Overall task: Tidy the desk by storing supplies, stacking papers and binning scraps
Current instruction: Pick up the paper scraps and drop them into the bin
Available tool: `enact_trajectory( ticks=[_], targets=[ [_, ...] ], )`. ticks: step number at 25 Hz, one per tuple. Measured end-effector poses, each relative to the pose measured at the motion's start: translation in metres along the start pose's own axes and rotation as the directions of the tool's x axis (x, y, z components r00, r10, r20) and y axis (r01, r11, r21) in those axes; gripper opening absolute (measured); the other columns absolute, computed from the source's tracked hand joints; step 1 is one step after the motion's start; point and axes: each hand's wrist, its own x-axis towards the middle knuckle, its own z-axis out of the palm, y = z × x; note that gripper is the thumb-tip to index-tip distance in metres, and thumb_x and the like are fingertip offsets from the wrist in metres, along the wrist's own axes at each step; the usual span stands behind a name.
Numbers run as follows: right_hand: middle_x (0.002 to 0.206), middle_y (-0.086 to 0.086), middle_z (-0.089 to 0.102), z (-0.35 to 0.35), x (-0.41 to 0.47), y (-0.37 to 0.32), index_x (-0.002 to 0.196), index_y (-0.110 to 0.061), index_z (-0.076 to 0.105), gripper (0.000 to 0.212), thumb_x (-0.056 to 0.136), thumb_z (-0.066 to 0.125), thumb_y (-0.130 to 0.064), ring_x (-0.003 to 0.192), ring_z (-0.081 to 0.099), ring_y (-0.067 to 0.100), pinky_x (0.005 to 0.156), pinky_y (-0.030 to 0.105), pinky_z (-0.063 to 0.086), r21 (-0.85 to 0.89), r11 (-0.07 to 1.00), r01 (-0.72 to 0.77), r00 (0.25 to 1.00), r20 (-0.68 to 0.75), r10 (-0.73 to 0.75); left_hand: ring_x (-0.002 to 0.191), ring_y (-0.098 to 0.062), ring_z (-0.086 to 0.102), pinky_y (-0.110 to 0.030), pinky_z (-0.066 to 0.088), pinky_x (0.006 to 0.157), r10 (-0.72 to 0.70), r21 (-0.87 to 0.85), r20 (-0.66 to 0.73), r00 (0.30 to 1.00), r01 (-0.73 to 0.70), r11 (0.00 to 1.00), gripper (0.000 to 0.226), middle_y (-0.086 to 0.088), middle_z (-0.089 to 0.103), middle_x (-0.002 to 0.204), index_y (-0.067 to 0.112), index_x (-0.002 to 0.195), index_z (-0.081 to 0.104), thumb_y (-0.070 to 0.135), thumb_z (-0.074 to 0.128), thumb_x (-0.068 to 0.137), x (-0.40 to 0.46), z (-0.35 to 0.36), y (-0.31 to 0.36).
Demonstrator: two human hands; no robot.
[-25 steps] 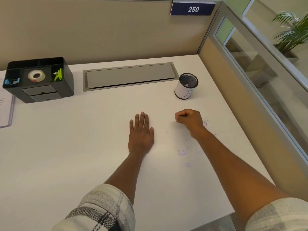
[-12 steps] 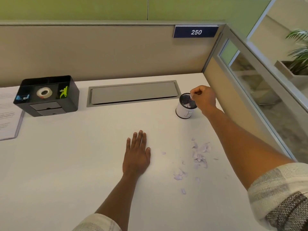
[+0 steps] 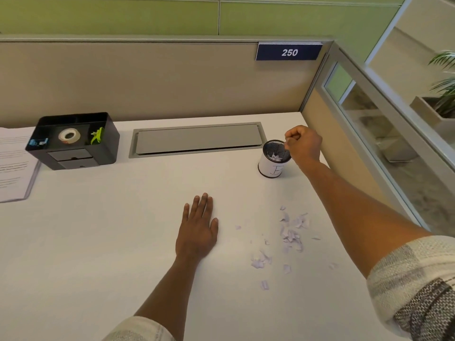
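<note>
**Scraps going into the cup**

Your left hand [image 3: 197,230] is lying flat on the desk [image 3: 86,242], fingers straight. Paper scraps [image 3: 290,232] are lying loose to its right. Farther off, your right hand [image 3: 304,145] is hovering curled over the mesh cup [image 3: 272,161]; whether it is pinching anything is hard to make out. Scraps are sitting inside the cup. At far left, the black organizer [image 3: 73,140] is holding a tape roll [image 3: 69,136] and clips, beside papers [image 3: 14,163] cut off by the frame.

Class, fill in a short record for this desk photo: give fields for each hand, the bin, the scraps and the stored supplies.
left hand: flat on the desk, fingers straight
right hand: curled over the mesh cup; whether it holds a scrap cannot be told
mesh cup: upright, scraps inside
paper scraps: scattered right of the left hand
organiser: holds tape roll and clips
papers: far left
</note>
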Motion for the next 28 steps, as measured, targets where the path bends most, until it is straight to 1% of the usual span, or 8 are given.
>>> enact_trajectory(
  ticks=[3, 7, 11, 14, 16, 22, 25, 28],
  targets=[
    [0.076, 0.008, 0.071, -0.001, -0.011, -0.002, 0.084, -0.006, 0.072, 0.022, 0.077, 0.054, 0.004, 0.074, 0.07, 0.024, 0.076, 0.033, 0.059, 0.043, 0.999, 0.015, 1.0, -0.019, -0.014, 0.155, -0.017, 0.0, -0.041, 0.001, 0.126, -0.004, -0.003, -0.004, 1.0, 0.004, 1.0, 0.063, 0.002, 0.003, 0.168, 0.017, 0.16, 0.009, 0.037, 0.028, 0.104, 0.001, 0.0, 0.0],
    [0.076, -0.003, 0.071, 0.011, -0.049, -0.003, 0.081, -0.013, 0.072, 0.017, 0.078, 0.059, -0.003, 0.069, 0.064, 0.005, 0.065, 0.006, 0.048, 0.068, 0.994, 0.09, 0.995, 0.025, -0.092, 0.155, -0.019, 0.006, -0.042, 0.004, 0.127, -0.001, -0.018, -0.026, 1.0, 0.001, 1.0, 0.065, 0.001, 0.009, 0.168, 0.016, 0.16, 0.015, 0.039, 0.024, 0.1, 0.001, 0.0, 0.0],
    [0.074, -0.005, 0.069, 0.029, -0.108, 0.016, 0.085, -0.009, 0.073, 0.021, 0.08, 0.059, 0.006, 0.066, 0.06, 0.006, 0.069, 0.02, 0.051, 0.045, 0.982, 0.186, 0.927, 0.323, -0.19, 0.155, -0.022, 0.011, -0.044, 0.006, 0.126, 0.009, -0.04, -0.057, 0.998, -0.012, 0.999, 0.064, -0.003, 0.015, 0.167, 0.014, 0.159, 0.02, 0.037, 0.026, 0.1, 0.0, 0.001, 0.0],
    [0.107, 0.006, 0.073, 0.038, -0.15, 0.041, 0.106, -0.008, 0.074, 0.031, 0.086, 0.055, 0.007, 0.1, 0.065, 0.02, 0.093, 0.022, 0.045, -0.1, 0.945, 0.311, 0.801, 0.563, -0.204, 0.155, -0.022, 0.011, -0.044, 0.006, 0.126, 0.013, -0.025, -0.057, 0.998, -0.015, 1.0, 0.066, -0.003, 0.014, 0.167, 0.014, 0.159, 0.018, 0.039, 0.022, 0.099, -0.001, 0.001, 0.0],
    [0.127, 0.005, 0.064, 0.043, -0.175, 0.057, 0.123, -0.013, 0.067, 0.042, 0.091, 0.049, 0.006, 0.12, 0.055, 0.022, 0.104, 0.026, 0.039, -0.181, 0.897, 0.404, 0.71, 0.679, -0.183, 0.155, -0.023, 0.011, -0.044, 0.007, 0.126, 0.013, -0.025, -0.062, 0.998, -0.015, 1.0, 0.067, -0.003, 0.014, 0.167, 0.013, 0.159, 0.019, 0.04, 0.019, 0.098, -0.001, 0.002, 0.001],
    [0.136, 0.0, 0.043, 0.038, -0.219, 0.072, 0.142, -0.021, 0.047, 0.07, 0.08, 0.045, 0.012, 0.122, 0.041, 0.021, 0.071, 0.028, 0.042, -0.342, 0.722, 0.601, 0.626, 0.763, -0.159, 0.156, -0.021, 0.002, -0.042, 0.001, 0.126, -0.006, -0.004, -0.007, 1.0, 0.006, 1.0, 0.062, -0.002, 0.005, 0.168, 0.014, 0.16, 0.009, 0.036, 0.025, 0.105, 0.0, 0.007, -0.001],
    [0.139, 0.001, 0.043, 0.025, -0.232, 0.078, 0.143, -0.019, 0.045, 0.063, 0.086, 0.045, 0.007, 0.123, 0.042, 0.023, 0.082, 0.036, 0.05, -0.316, 0.712, 0.627, 0.591, 0.789, -0.17, 0.155, -0.021, -0.004, -0.041, -0.002, 0.126, -0.02, -0.003, 0.014, 1.0, 0.02, 1.0, 0.064, -0.004, -0.001, 0.168, 0.013, 0.16, 0.005, 0.039, 0.023, 0.105, -0.008, 0.01, 0.003],
    [0.143, -0.002, 0.042, 0.01, -0.232, 0.082, 0.143, -0.022, 0.047, 0.053, 0.091, 0.061, -0.02, 0.127, 0.039, 0.019, 0.099, 0.034, 0.043, -0.264, 0.781, 0.565, 0.526, 0.845, -0.095, 0.155, -0.021, -0.005, -0.041, -0.003, 0.126, -0.038, -0.005, 0.007, 0.999, 0.038, 0.999, 0.066, -0.005, -0.002, 0.168, 0.011, 0.16, 0.003, 0.041, 0.024, 0.105, -0.024, 0.014, 0.01]
  ],
)
